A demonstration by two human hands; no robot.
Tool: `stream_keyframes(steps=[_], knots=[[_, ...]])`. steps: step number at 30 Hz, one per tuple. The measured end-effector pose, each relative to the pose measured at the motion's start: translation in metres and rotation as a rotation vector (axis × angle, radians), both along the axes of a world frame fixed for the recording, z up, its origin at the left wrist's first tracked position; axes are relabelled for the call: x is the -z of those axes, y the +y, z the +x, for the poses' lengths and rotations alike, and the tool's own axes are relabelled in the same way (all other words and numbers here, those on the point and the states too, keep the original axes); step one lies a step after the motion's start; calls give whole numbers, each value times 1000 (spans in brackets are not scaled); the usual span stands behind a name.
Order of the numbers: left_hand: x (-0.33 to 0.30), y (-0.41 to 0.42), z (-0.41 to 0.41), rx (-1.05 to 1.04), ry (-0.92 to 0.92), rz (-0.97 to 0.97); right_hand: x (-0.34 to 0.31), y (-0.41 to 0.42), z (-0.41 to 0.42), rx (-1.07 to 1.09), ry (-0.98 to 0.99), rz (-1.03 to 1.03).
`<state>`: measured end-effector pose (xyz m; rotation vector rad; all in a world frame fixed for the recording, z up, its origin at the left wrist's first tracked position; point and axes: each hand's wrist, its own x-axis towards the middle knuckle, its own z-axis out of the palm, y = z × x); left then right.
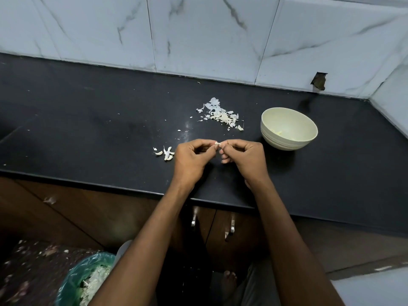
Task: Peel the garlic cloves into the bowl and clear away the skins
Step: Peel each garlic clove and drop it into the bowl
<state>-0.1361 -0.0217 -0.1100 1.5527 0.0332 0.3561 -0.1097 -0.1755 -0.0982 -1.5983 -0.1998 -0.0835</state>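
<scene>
A small pale garlic clove (pixel 216 143) is pinched between the fingertips of both hands above the black counter (pixel 88 129). My left hand (pixel 192 159) holds it from the left, my right hand (pixel 245 156) from the right, fingers curled. A cream bowl (pixel 289 129) stands to the right of my hands with a few peeled pieces inside. A heap of papery skins (pixel 221 114) lies behind my hands. A few cloves and skin bits (pixel 166 153) lie just left of my left hand.
A marble-tiled wall (pixel 198 36) runs behind the counter and turns a corner at the right. On the floor at lower left stands a bin with a green liner (pixel 88 279) holding skins. Cabinet door handles (pixel 230 228) sit below the counter edge.
</scene>
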Motion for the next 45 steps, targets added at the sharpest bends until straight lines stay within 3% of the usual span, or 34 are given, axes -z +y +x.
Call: stream_keyframes(steps=[9,19,27,45], knots=[[-4,0,0,25,3,-189,5,-1,5,97,26,8],[2,1,7,-12,82,-160,1,1,2,41,58,48],[1,3,6,209,52,-144,-7,-4,-2,4,70,180],[0,5,4,288,19,-194,-10,-10,-3,-152,148,281]])
